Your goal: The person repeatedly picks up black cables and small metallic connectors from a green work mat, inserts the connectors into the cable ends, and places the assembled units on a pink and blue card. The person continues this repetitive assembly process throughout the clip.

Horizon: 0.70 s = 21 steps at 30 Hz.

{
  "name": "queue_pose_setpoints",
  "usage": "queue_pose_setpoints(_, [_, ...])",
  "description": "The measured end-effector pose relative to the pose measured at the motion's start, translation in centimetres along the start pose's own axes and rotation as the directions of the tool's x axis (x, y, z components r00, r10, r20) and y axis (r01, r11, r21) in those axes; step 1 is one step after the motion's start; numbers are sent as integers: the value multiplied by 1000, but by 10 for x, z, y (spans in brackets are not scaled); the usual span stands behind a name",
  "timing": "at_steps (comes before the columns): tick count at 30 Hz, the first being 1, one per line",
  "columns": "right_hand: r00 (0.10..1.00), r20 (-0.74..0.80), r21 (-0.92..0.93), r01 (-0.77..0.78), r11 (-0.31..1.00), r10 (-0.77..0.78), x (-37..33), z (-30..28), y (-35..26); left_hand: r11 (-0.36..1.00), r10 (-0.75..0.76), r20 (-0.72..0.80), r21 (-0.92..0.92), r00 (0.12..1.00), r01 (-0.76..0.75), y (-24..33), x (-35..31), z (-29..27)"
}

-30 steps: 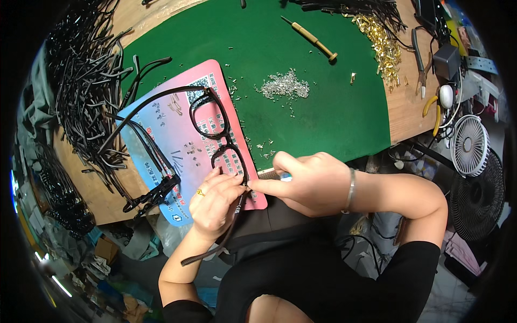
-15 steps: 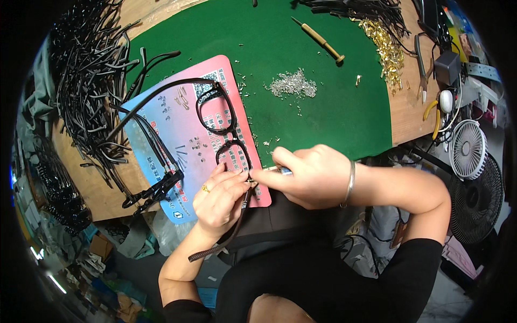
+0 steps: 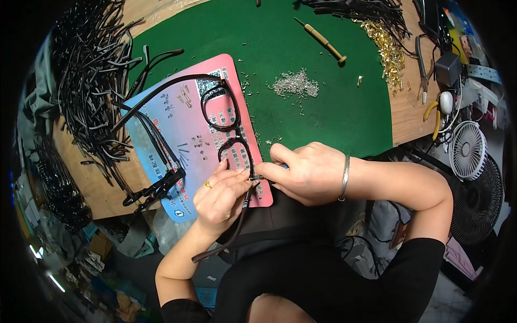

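My left hand is closed on a black eyeglasses frame, pinching it where one temple joins the front. One temple stretches away to the left; the other hangs down past my wrist. Closed around a slim tool, apparently a screwdriver, my right hand brings its thin metal tip to the hinge by my left fingertips. Most of the tool is hidden inside that hand. Beneath the glasses lies a pink and blue printed mat, with small screws and metal pins on it.
Loose silver screws lie heaped on the green table cover. Beyond them rests a brass screwdriver, beside a pile of gold-coloured parts. Many black temples are piled at left. A white fan stands at right.
The glasses and mat have shifted slightly right. My right fist has turned a little, and the tool's metal tip now shows more clearly at the hinge. Both hands keep their grip.
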State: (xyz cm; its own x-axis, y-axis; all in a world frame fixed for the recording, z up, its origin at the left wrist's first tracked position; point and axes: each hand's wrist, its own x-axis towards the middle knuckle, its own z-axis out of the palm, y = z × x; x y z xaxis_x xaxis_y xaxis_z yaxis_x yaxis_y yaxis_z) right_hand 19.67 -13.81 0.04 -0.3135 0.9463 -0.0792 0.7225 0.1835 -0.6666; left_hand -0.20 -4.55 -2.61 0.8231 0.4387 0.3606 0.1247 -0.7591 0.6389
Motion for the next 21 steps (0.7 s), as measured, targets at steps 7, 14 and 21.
queue_pose_setpoints(7, [1000,20,-192,3,981,1,-4,-4,-6,999,-12,-7,-30,1000,12,3,2,2])
queue_pose_setpoints(14, [965,-182,20,-187,982,187,-20,-25,-1,940,94,-71,-321,993,-112,29,43,-20])
queue_pose_setpoints(21, [979,-101,140,-163,977,178,-17,-23,9,967,-209,89,-131,974,219,98,-6,-80])
